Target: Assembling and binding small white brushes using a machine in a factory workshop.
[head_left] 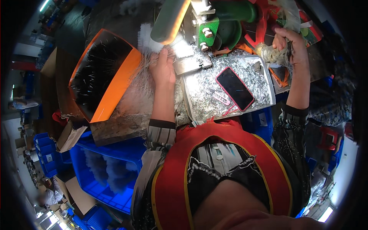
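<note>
My left hand (164,69) is raised beside the metal block (191,64) of a green bench machine (209,32), its fingers closed together. What they pinch is lost in the lamp's glare. Just left of these fingers lies a heap of thin wire-stemmed brushes with white bristles (145,37), their bare stems toward me. At the far right my right hand (292,43) is wrapped round a machine handle (271,53) bound in yellowish, translucent wrapping. A long lamp (168,23) glows above the metal block and partly covers the work.
An orange-edged bin (117,84) with black-bristled wire brushes stands left. A tray (273,90) full of metal scraps holds a red-cased phone (235,89) and a pink cutter (218,96). Orange-handled tools (283,79) lie beside it. A blue crate (82,168) with fluffy brushes sits below the bench.
</note>
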A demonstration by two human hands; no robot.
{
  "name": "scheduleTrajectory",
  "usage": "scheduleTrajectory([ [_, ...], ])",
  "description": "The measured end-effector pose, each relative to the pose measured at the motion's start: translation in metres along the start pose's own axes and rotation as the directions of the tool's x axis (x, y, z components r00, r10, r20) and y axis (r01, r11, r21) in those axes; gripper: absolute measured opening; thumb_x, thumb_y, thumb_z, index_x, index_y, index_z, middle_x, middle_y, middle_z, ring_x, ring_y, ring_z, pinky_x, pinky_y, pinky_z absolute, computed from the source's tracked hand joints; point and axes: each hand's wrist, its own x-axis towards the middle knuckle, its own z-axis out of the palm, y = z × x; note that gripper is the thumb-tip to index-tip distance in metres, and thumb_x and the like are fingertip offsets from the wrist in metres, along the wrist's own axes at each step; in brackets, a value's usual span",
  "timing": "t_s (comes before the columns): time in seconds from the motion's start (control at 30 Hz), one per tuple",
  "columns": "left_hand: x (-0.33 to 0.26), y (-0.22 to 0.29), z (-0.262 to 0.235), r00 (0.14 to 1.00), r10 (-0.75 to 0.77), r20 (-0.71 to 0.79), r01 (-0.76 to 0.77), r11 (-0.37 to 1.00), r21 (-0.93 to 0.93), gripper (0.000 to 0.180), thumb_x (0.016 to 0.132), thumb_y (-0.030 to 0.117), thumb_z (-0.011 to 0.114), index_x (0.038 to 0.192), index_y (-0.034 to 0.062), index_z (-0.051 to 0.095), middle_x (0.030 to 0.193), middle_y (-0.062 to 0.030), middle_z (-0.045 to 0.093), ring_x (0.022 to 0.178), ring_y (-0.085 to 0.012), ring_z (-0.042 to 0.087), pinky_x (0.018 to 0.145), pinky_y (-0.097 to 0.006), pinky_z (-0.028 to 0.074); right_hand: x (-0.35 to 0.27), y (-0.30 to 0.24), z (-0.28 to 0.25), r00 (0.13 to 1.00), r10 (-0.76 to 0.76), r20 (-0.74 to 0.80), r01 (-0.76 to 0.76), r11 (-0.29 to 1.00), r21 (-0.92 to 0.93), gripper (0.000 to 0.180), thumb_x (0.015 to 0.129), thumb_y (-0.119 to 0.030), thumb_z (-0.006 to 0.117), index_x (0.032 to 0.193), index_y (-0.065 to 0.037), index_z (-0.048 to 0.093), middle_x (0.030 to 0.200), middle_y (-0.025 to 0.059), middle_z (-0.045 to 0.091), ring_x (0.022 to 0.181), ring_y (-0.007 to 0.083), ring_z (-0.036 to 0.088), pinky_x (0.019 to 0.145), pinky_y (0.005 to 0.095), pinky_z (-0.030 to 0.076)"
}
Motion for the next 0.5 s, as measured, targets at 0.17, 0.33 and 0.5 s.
scheduleTrajectory([
  [0.17,0.001,0.0,0.001,1.0,0.004,0.008,-0.004,1.0,0.017,0.019,0.079,0.002,0.057,0.097,-0.0028,0.05,0.085,-0.0099,0.057,0.076,-0.0165,0.055,0.07,-0.027,0.047,0.003,0.002,-0.002,0.998,-0.05,0.032,0.048,0.996,0.076,0.033,0.072,-0.017,0.057,0.044,-0.007,0.043,0.044,0.0049,0.045,0.045,0.0139,0.047,0.054,0.0244,0.04],
  [0.33,0.003,-0.001,0.004,0.999,-0.004,0.038,0.003,1.0,0.013,0.021,0.079,0.003,0.057,0.098,-0.0035,0.05,0.088,-0.0106,0.056,0.075,-0.0161,0.055,0.068,-0.027,0.047,-0.004,0.09,0.011,0.893,-0.42,-0.163,0.427,0.904,0.007,0.03,0.075,-0.011,0.047,0.047,-0.008,0.037,0.048,0.0054,0.039,0.051,0.0166,0.043,0.063,0.0285,0.037],
  [0.5,0.004,0.008,0.005,0.999,-0.022,-0.023,0.026,0.984,0.177,0.022,0.08,0.007,0.058,0.098,-0.0032,0.05,0.084,-0.0089,0.055,0.068,-0.0146,0.054,0.056,-0.024,0.047,-0.001,0.085,0.007,0.947,-0.318,-0.039,0.321,0.942,0.102,0.028,0.071,-0.01,0.048,0.045,-0.007,0.039,0.049,0.0064,0.042,0.053,0.0161,0.044,0.067,0.0292,0.037],
])
